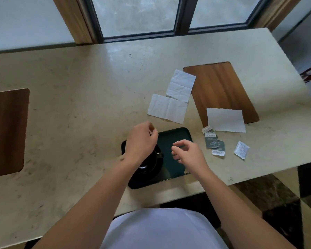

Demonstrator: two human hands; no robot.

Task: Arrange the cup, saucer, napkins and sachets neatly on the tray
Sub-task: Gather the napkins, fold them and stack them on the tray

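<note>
A black tray [176, 137] lies near the counter's front edge. On its left half a black cup [147, 163] stands on a black saucer [151, 175], partly hidden by my left forearm. My left hand [141, 141] hovers above the cup with loosely curled fingers, holding nothing. My right hand [188, 153] hangs over the tray's right half, fingers relaxed and empty. Three white napkins lie beyond the tray: one [167, 108], one [180, 85], and one [225, 119] to the right. Several grey sachets [213, 142] and a white sachet [241, 150] lie right of the tray.
The beige stone counter [79, 105] has a wooden inlay panel [221, 90] at the back right and another [7, 132] at the left. A window [138, 15] runs along the back. The counter's right edge drops off to a dark floor.
</note>
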